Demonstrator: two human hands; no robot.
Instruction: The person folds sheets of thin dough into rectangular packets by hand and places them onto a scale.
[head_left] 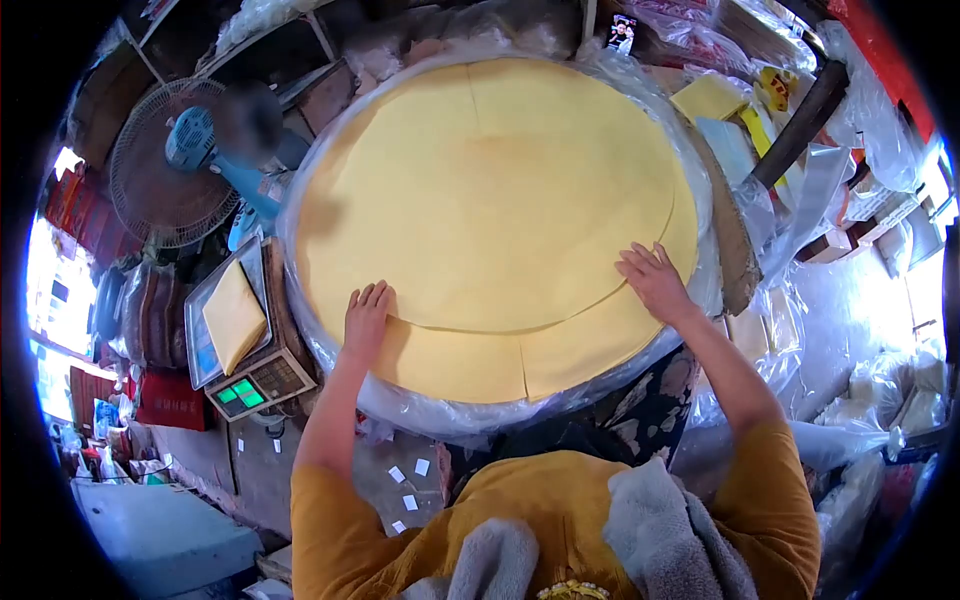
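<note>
While L hand [367,320] & R hand [655,283] rest open on the yellow sheet [480,210], lt., even pressure w/ flat fingers should help avoid creases.

Along the bottom of the frame, the person wears a loose mustard-yellow top [440,530] with short sleeves. A fluffy grey cloth [665,530] drapes over the chest in two pieces, and a beaded yellowish ornament [573,590] sits between them at the lower edge. Both hands are bare.
</note>
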